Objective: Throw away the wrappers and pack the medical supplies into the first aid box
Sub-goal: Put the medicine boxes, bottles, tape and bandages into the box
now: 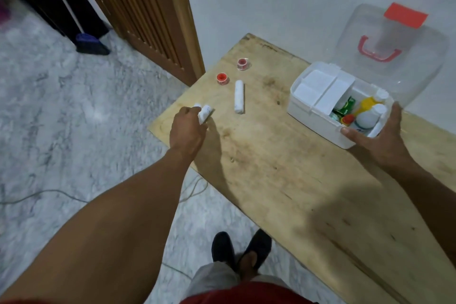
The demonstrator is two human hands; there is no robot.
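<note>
An open white first aid box stands at the right of the wooden board, its clear lid tipped back against the wall. Bottles and packets fill its right compartment. My right hand grips the box's near right corner. My left hand is closed around white bandage rolls at the board's left edge. Another white bandage roll lies loose on the board. Beyond it sit two small tape rolls with red centres, one to the left and one farther back.
The board sits against a white wall. A wooden door frame stands at the far left corner. Grey marble floor with a thin cable lies to the left. My feet stand beside the board's near edge.
</note>
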